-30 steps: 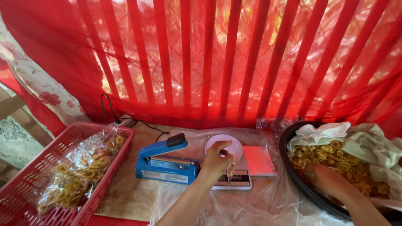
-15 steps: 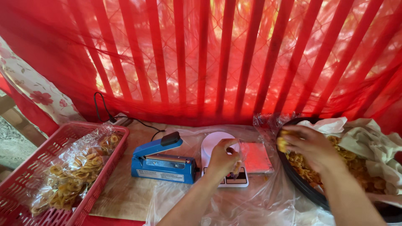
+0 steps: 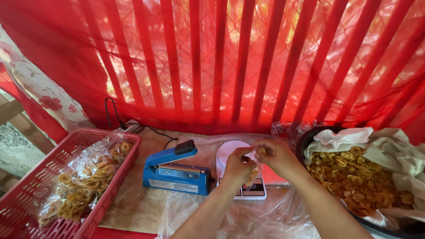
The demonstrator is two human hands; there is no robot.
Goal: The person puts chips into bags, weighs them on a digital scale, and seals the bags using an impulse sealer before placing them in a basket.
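Both hands, left hand (image 3: 237, 166) and right hand (image 3: 275, 155), pinch a chip-filled bag (image 3: 252, 176) over the scale (image 3: 241, 170); a slipping grip risks spilling chips.

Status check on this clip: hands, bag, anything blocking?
Left hand and right hand meet over the scale, pinching a clear bag with chips. Sealer beside, nothing blocking.

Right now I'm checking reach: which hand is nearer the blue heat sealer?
Left. The left hand is over the white scale, just right of the blue heat sealer. The right hand is farther right, toward the pan of chips.
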